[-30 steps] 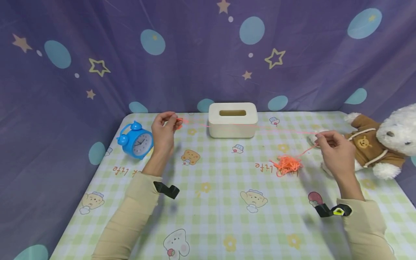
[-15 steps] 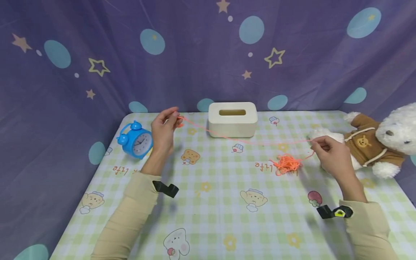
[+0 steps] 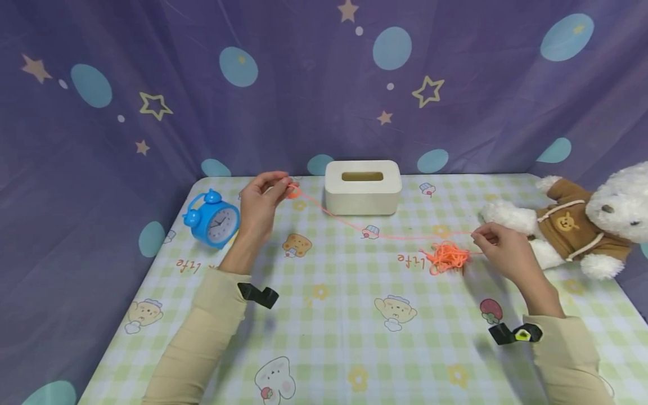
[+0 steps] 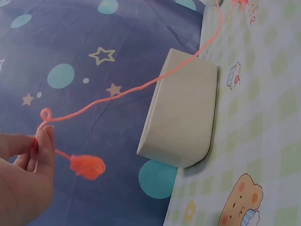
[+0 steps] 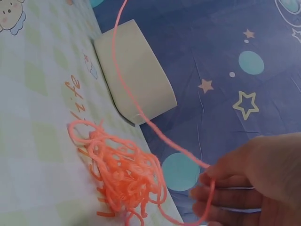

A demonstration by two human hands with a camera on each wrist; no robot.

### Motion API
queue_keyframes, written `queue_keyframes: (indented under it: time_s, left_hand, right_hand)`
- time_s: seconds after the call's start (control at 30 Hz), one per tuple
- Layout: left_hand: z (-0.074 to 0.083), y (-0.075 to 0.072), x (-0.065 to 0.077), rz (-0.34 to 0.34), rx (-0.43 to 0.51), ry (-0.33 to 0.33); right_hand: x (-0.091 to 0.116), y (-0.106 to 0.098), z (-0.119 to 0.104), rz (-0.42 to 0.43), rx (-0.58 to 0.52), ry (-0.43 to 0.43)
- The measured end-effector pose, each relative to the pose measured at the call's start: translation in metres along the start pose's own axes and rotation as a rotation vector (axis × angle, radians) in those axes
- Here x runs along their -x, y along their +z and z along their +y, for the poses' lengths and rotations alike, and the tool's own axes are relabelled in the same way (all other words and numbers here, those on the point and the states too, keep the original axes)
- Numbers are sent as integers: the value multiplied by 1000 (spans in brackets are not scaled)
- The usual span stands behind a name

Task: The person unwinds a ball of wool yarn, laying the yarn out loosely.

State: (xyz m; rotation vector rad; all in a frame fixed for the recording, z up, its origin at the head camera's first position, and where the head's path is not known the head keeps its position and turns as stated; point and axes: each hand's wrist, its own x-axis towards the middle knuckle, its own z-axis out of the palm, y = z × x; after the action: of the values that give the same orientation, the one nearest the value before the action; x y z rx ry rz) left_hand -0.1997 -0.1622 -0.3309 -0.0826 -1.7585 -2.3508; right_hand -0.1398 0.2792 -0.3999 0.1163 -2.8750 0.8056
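My left hand (image 3: 260, 202), raised near the blue alarm clock, pinches an orange yarn strand (image 4: 136, 88) between thumb and fingers. A small loop stands above its fingertips, and a little tuft of yarn (image 4: 88, 166) hangs beside them. From there the strand sags across the table to my right hand (image 3: 506, 250), which pinches it too. Past the right fingers the yarn runs down into a loose tangled heap of orange yarn (image 5: 124, 172) lying on the checked tablecloth, just left of that hand.
A cream tissue box (image 3: 361, 197) stands at the back middle, behind the strand. On the left is a blue alarm clock (image 3: 215, 222). A white teddy bear (image 3: 567, 219) in a brown hoodie lies at the right, behind my right hand. A purple curtain (image 3: 304, 101) hangs behind.
The strand was taut between the hands and now sags. My right hand has moved left and nearer, lower in view, toward the heap; my left hand has shifted slightly right.
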Motion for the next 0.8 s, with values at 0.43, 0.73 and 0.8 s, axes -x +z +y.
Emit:
queue_keyframes:
  time_s: [0.43,0.73,0.8]
  left_hand:
    - [1,1,3,-14,-123,-24]
    - [2,9,5,-22,-107,-26]
    - [2,11,6,-26,-107,-25]
  right_hand:
    - [-7,7,-16,-87,73,12]
    - [-31,30,-79,24,-124,-154]
    - [-37,40,-95,1,-195,-204]
